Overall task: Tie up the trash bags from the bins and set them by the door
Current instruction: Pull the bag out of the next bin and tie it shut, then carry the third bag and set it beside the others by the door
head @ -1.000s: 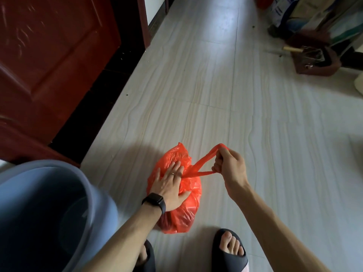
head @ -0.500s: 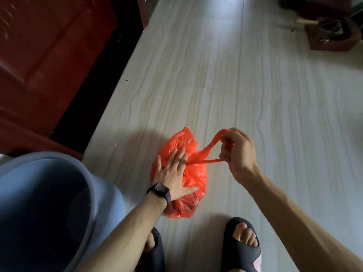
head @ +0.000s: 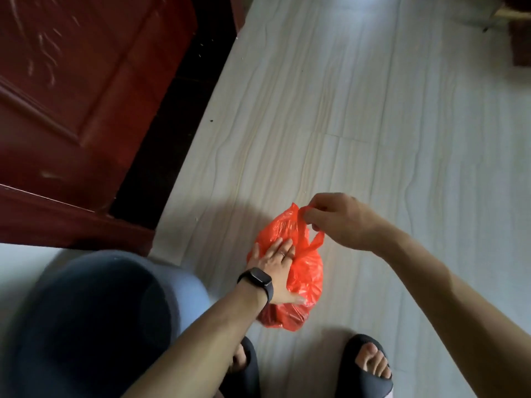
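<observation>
Bag (head: 304,271) lies on the pale floor (head: 373,139) with its long axis running near to far, bulging base toward the person's feet and gathered mouth toward the far side. It is thin, glossy orange-red plastic, crinkled all over, darker where its near end sits in shadow. One handle loop (head: 314,239) rises from the top and slants to the right.

Left hand (head: 273,268) lies flat and spread on the bag's left flank, fingers pointing far, pressing the plastic rather than gripping it; a black watch (head: 257,284) sits on that wrist. Right hand (head: 336,219) is above and to the right of the bag's far end, thumb and fingers pinched on the twisted handle, so the bag sits below and to the left of that grip.

Blue-grey bin (head: 94,326) stands just left of the bag, near the red door (head: 86,96). Two black sandals (head: 365,374) are planted near the bag's base.
</observation>
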The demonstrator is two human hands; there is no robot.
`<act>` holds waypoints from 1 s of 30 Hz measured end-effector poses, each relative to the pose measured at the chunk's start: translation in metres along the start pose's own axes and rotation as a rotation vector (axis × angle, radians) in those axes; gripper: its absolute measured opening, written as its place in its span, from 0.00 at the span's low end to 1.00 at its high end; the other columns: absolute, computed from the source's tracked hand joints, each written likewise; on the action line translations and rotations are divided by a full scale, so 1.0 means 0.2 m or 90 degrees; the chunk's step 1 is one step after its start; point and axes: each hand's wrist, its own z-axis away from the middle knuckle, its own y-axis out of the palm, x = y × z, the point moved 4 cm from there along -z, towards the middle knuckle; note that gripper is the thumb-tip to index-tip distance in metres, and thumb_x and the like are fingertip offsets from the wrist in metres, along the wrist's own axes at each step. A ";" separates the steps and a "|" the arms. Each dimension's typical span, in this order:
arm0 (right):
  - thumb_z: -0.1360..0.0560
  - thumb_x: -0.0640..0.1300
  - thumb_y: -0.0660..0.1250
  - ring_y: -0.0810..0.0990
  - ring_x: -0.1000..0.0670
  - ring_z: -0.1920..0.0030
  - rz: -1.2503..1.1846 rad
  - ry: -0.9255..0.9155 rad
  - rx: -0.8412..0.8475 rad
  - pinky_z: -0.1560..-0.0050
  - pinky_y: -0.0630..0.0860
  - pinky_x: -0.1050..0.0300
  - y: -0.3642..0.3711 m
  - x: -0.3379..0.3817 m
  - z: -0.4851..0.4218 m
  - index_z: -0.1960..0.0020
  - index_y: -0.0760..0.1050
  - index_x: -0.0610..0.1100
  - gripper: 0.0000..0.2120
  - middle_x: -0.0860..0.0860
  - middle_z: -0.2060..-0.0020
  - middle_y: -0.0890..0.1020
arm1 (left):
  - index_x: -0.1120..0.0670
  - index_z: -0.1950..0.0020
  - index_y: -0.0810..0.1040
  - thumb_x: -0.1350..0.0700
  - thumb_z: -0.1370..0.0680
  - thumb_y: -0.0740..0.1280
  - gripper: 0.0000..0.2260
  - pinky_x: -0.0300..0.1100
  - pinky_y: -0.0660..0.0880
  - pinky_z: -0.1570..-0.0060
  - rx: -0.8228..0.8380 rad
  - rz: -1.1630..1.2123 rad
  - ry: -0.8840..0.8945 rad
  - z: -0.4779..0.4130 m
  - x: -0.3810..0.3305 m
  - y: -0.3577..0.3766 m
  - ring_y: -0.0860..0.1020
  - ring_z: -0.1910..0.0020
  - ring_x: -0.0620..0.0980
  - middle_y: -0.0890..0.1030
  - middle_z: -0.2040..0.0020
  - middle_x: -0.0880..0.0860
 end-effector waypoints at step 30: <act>0.19 0.42 0.63 0.83 0.48 0.51 -0.524 0.032 -0.624 0.51 0.76 0.52 -2.96 1.06 3.12 0.47 0.79 0.41 0.08 0.44 0.54 0.85 | 0.44 0.37 0.76 0.43 0.22 0.60 0.15 0.47 0.75 0.43 -0.338 -0.006 0.351 2.27 -2.04 -4.01 0.77 0.41 0.51 0.80 0.40 0.48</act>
